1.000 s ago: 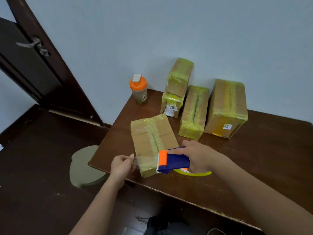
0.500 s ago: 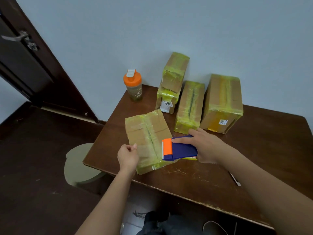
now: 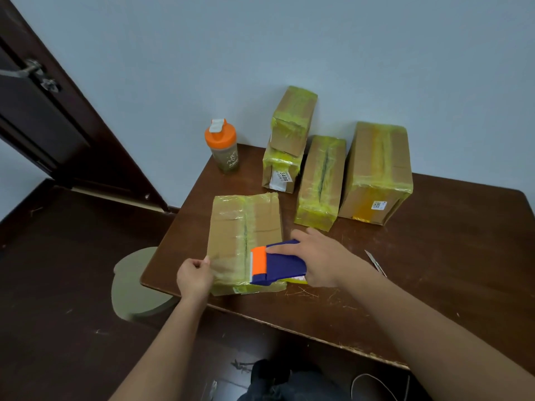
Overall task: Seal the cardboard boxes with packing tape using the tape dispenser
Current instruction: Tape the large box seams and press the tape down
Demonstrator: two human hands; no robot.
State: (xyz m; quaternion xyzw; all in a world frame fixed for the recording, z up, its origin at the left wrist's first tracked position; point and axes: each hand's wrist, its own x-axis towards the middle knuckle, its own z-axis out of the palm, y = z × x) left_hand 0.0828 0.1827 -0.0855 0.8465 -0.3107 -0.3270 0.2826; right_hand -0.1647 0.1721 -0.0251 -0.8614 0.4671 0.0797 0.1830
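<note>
The box [image 3: 246, 241] lay near the counter [image 3: 434, 270] front edge, right side free. My left hand [image 3: 194, 275] pinched tape; my right hand [image 3: 321, 260] gripped the dispenser [image 3: 276, 266], now farther onto the box than before.

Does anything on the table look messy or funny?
Yes. One small box sits tilted on another box, leaning toward the wall. The table is scratched near its front edge.

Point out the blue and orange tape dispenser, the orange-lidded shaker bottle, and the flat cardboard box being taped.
blue and orange tape dispenser [image 3: 279, 266], head view, on its blue body.
orange-lidded shaker bottle [image 3: 227, 157], head view, on its body.
flat cardboard box being taped [image 3: 231, 227], head view, on its top face.
</note>
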